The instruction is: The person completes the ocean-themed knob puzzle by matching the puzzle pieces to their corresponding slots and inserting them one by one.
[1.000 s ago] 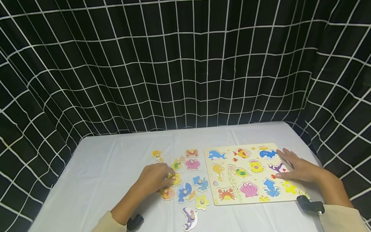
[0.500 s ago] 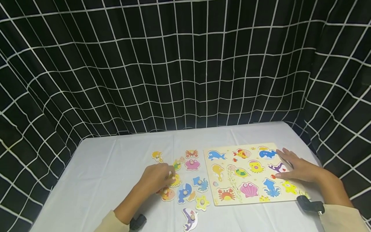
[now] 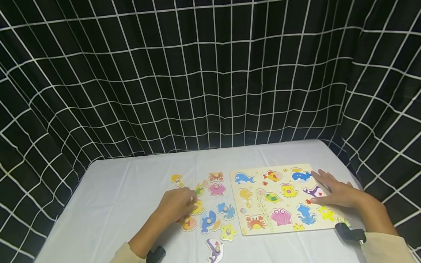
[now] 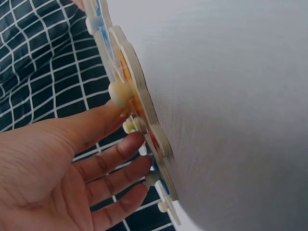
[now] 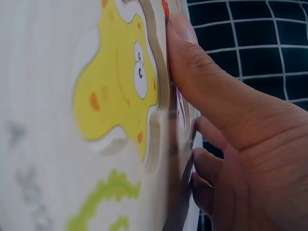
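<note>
My left hand [image 3: 177,202] bends over the loose puzzle pieces in the head view. Its thumb and index finger pinch at the knob of a yellow octopus puzzle piece [image 3: 198,209], partly covered by the hand. In the left wrist view the thumb passes behind the knob of the fish piece [image 4: 120,94], while the other fingers extend beside it. A wooden puzzle board [image 3: 292,203] with sea-animal recesses lies to the right. Its right edge is under my right hand [image 3: 338,191], fingers spread. The right wrist view shows that thumb lying along the board near the yellow starfish recess [image 5: 113,91].
Around the left hand lie knobbed pieces: a turtle [image 3: 200,189], a crab [image 3: 216,177], a pink shell [image 3: 217,189], a squid [image 3: 229,212], a blue whale [image 3: 205,223], a starfish [image 3: 228,232] and a purple dolphin [image 3: 213,252]. A black grid-patterned curtain [image 3: 184,84] borders the white table [image 3: 108,197].
The head view has shifted slightly. My left hand stays at the octopus piece, its fingers moving only a little; the right hand keeps its place on the board.
</note>
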Tool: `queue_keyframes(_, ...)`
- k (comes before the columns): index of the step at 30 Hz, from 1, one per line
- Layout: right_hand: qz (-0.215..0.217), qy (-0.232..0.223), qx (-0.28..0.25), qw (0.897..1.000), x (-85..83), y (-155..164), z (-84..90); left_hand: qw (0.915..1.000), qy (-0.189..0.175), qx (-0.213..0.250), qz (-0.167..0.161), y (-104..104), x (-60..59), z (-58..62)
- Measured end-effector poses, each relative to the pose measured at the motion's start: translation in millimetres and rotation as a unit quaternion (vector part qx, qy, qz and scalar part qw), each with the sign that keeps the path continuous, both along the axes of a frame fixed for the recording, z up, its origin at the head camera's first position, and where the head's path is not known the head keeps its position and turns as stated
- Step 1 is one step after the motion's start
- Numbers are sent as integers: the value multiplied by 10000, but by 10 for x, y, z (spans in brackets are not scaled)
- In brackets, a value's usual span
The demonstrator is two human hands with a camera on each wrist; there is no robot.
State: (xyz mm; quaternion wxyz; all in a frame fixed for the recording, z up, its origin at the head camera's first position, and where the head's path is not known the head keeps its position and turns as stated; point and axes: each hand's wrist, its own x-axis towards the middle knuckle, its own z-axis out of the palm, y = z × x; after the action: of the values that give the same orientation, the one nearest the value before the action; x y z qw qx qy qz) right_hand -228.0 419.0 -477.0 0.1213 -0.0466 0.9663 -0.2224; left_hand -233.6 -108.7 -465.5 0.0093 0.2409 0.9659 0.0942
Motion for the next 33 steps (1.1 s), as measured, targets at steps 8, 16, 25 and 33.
queue_keyframes(8,50,-2,-15,10000,9,-5,19,9997,153,-182,-37,26,19,-3)
queue_keyframes(16,50,71,-21,10000,16,-1,25,9991,345,-196,-135,71,58,53)
queue_keyframes(25,2,9,-96,10000,16,5,-14,9972,582,-92,-459,220,104,178)
queue_keyframes(33,-22,34,-87,10000,11,25,-37,9965,612,-76,-563,418,45,195)
